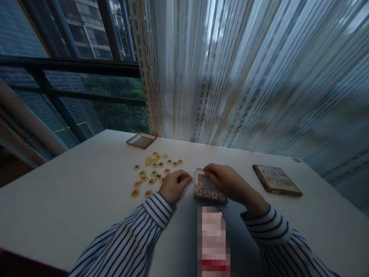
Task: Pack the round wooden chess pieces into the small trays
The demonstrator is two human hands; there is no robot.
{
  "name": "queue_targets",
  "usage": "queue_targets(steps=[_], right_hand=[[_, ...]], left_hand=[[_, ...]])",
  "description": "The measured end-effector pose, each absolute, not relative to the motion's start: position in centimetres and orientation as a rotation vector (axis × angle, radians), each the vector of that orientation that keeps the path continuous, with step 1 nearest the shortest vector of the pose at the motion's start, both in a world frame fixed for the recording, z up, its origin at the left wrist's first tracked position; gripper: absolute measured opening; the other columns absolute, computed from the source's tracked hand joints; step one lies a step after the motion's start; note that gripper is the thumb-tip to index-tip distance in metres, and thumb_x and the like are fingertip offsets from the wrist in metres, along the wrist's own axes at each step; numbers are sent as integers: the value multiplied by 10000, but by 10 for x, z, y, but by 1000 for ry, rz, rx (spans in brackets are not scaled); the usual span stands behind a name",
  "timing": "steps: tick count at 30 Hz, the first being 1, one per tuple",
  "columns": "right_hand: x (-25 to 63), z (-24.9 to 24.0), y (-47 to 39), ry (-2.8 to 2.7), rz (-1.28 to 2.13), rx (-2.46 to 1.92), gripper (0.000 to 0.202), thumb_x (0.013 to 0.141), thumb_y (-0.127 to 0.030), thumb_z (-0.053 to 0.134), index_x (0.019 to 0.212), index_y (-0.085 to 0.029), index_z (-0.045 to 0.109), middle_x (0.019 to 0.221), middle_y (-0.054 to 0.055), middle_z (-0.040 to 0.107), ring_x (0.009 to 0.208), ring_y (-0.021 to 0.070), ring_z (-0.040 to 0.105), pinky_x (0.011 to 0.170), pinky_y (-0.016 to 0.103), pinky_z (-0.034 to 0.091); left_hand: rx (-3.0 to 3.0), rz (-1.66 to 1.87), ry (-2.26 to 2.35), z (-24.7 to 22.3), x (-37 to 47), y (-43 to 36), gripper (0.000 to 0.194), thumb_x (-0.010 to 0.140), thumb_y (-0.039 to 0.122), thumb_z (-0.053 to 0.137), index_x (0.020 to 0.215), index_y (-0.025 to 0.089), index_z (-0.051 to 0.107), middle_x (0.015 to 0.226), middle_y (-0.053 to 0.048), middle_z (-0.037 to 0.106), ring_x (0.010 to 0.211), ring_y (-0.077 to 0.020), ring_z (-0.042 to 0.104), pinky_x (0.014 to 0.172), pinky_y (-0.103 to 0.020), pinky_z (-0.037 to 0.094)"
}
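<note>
Your left hand (175,187) curls nearly to a pinch beside the box (203,179); your right hand (226,181) bends over its right side. I cannot tell whether either grip holds anything.

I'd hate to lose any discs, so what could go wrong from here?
The left cuff is close beside loose discs, so a sweep of that arm might scatter some. The right hand covers part of the box, so it could nudge the row of discs inside out of line.
</note>
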State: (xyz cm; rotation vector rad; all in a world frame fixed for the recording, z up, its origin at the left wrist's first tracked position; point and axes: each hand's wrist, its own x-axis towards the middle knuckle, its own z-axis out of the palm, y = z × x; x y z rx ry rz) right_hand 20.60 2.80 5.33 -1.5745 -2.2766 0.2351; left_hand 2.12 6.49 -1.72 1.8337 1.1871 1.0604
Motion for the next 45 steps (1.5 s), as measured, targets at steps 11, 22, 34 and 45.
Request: queue_targets(steps=[11,22,34,45], right_hand=[[205,20,-7,-1950,212,-1519,241,890,-276,381,866,-171,597,765,46,663,697,147,593,627,240,419],[223,-8,-16,-1798,58,-1515,268,876,-291,386,902,-149,612,773,69,671,687,160,585,646,259,435],[218,-10,-20,-1918,-62,-1438,305,867,-288,379,849,-139,645,743,99,668,693,188,582,667,286,407],[216,-13,-17,-2016,-280,-1330,294,883,-243,390,802,-137,651,674,81,665,614,172,572,599,269,368]], left_hand=[[1860,1350,1214,-13,12,62,228,762,330,526,836,183,683,790,-53,701,744,-187,624,722,-307,487],[1832,1547,1472,-11,-12,19,242,778,347,456,695,189,618,646,-29,644,632,-159,584,650,-265,473],[1647,1678,1758,-18,-28,14,253,809,360,433,775,171,598,716,-45,644,668,-164,594,625,-262,484],[1609,1770,1745,-25,-28,20,237,809,364,454,825,171,590,732,-38,656,676,-154,606,679,-273,491]])
